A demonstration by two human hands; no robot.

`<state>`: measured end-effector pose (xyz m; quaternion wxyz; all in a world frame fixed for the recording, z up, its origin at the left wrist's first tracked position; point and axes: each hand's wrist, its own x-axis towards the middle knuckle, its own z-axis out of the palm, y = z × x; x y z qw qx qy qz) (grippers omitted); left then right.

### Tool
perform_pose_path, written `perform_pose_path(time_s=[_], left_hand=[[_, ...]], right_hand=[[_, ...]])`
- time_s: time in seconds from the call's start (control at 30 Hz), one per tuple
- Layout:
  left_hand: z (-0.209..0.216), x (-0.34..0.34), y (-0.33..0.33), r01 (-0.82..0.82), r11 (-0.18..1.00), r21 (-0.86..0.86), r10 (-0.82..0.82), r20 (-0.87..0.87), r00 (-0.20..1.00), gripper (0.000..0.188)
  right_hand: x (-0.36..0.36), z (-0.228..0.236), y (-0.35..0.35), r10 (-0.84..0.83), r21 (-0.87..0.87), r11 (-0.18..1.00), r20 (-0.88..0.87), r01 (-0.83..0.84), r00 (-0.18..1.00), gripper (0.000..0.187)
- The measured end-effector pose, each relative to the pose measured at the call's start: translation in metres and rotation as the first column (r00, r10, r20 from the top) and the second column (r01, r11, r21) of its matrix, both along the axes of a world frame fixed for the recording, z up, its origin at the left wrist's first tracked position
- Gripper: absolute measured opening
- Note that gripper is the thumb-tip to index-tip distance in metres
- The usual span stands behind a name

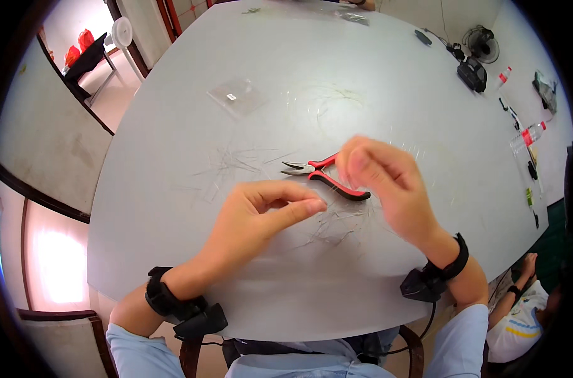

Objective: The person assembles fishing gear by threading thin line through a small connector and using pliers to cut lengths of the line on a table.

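Observation:
My left hand [258, 211] is closed in a pinch over the middle of the table, thumb against forefinger. Whatever is at its fingertips is too small to make out. Across from it, my right hand [390, 183] is held with curled fingers pressed together, slightly blurred; its contents, if any, are hidden. Between and beyond the hands lie needle-nose pliers [315, 171] with red and black handles, jaws parted and pointing left. The right hand covers the end of one handle. Thin wire-like pieces [236, 161] lie scattered left of the pliers, and more short pieces [337, 227] lie below them.
A clear plastic bag [236, 97] lies on the grey table [173, 126] beyond the pliers. Bottles [532, 133], a black case [472, 74] and a fan [482, 44] are at the right. Another person [523, 312] sits at the lower right.

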<state>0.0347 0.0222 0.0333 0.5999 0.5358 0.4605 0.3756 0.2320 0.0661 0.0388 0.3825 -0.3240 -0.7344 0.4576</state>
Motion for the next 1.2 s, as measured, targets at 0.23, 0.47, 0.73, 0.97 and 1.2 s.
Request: perform_pose_path(time_s=[0.23, 0.47, 0.73, 0.97, 1.2], left_hand=[[-0.001, -0.006, 0.007, 0.068, 0.993, 0.092, -0.084, 0.177, 0.981, 0.012], [-0.005, -0.008, 0.014, 0.1, 0.992, 0.072, -0.109, 0.133, 0.985, 0.01], [-0.008, -0.009, 0.016, 0.063, 0.996, 0.063, -0.071, 0.132, 0.989, 0.01], [-0.007, -0.012, 0.017, 0.075, 0.992, 0.099, -0.08, 0.054, 0.995, 0.011], [-0.01, -0.014, 0.019, 0.053, 0.98, 0.19, -0.051, -0.014, 0.999, 0.009]], right_hand=[[0.021, 0.024, 0.02, 0.073, -0.414, 0.866, -0.452, -0.281, 0.889, 0.031], [0.048, 0.015, 0.051, 0.002, -0.39, 0.887, -0.533, -0.248, 0.846, 0.032], [0.064, 0.015, 0.064, -0.146, -0.432, 0.894, -0.537, -0.122, 0.831, 0.034], [0.088, 0.01, 0.081, -0.078, -0.468, 0.867, -0.466, -0.17, 0.881, 0.032], [0.086, 0.0, 0.084, -0.074, -0.507, 0.849, -0.389, -0.146, 0.918, 0.032]])
